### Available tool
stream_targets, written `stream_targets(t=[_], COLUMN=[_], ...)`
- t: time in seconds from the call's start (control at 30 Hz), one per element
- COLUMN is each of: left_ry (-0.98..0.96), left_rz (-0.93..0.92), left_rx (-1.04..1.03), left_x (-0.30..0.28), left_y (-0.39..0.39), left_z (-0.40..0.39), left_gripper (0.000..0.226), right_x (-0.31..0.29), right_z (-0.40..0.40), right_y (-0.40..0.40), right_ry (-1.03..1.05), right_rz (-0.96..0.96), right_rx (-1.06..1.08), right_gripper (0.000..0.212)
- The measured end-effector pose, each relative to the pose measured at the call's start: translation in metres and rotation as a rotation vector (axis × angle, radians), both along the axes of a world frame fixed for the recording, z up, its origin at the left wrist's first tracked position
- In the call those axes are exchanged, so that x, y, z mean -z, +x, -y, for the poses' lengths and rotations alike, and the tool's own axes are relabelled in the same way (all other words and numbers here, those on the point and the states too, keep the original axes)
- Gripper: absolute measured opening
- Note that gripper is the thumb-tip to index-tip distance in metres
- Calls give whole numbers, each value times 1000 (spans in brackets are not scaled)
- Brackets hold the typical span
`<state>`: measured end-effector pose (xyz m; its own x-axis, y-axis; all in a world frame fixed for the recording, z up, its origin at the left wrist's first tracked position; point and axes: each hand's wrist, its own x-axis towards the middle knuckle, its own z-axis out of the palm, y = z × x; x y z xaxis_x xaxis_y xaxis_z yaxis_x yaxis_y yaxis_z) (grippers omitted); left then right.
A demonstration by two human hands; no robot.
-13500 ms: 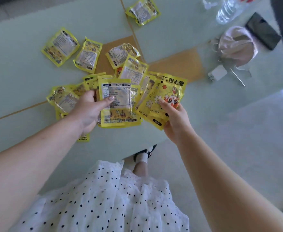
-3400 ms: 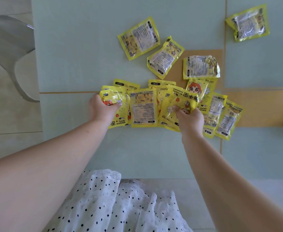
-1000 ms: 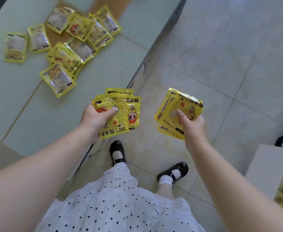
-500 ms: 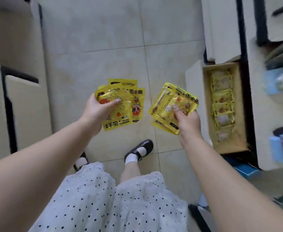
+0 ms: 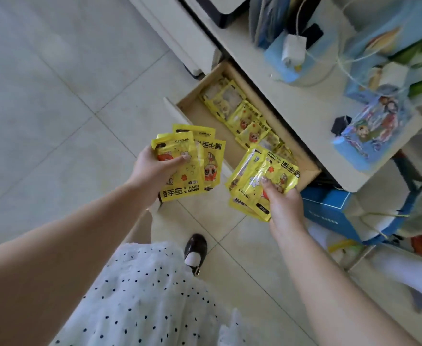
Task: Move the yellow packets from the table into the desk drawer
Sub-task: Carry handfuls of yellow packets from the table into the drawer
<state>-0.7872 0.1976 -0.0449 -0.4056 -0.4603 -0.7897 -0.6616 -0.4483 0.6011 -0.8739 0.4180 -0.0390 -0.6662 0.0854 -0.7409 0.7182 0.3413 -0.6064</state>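
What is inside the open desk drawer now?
The open desk drawer holds a row of yellow packets. The right hand's packets cover its near end, so that part cannot be seen.

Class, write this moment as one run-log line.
left hand: holds packets | right hand: holds packets | drawer: open, packets inside | phase: about to deposit

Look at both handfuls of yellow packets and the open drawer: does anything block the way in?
Nothing visible does. The drawer stands pulled out, open on top, with packets already lying inside. The right hand holds its packets at the drawer's near end; the left hand holds its packets beside the drawer front.
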Motion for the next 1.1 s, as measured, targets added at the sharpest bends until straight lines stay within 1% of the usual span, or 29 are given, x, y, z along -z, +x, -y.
stream_targets(t=[0.07,0.1,0.13,0.23,0.33,0.43,0.47,0.57,0.6,0.67,0.7,0.83,0.93,0.97,1.0,1.03,1.1], left_ry=[-16,-24,-35,-58,-65,-110,-119,-119,-105,-64,-52,-68,-54,-52,-51,-51,-40], left_rz=[14,20,31,55,60,63,62,82,91,98,103,165,210,209,201,190,166], left_rx=[120,179,226,293,351,428,454,541,557,567,583,752,874,904,924,935,967], left_x=[16,24,34,69,109,151,163,199,209,225,231,252,268,273,277,281,287], left_y=[-34,-51,-67,-109,-141,-163,-168,-180,-184,-196,-203,-225,-226,-226,-224,-223,-221], left_z=[11,17,23,39,52,63,67,80,83,88,88,89,85,85,83,83,82], left_gripper=[30,32,34,36,45,48,48,51,52,50,49,58,56,60,66,71,73], right_x=[19,29,42,77,118,161,175,215,226,246,252,277,289,291,294,299,321], right_z=[3,5,6,13,22,35,40,49,52,59,63,71,73,75,76,76,69], right_y=[-16,-24,-30,-48,-62,-72,-73,-75,-77,-85,-90,-108,-110,-109,-108,-107,-107], right_ry=[20,40,62,77,54,64,42,13,10,16,20,-2,0,-6,-25,-51,-71], right_rz=[3,8,16,9,20,66,69,86,94,123,128,138,188,185,183,176,146], right_rx=[66,85,93,89,188,225,234,201,195,195,186,143,115,100,90,94,107], right_gripper=[37,48,51,34,40,63,64,50,52,69,74,72,77,78,81,90,103])
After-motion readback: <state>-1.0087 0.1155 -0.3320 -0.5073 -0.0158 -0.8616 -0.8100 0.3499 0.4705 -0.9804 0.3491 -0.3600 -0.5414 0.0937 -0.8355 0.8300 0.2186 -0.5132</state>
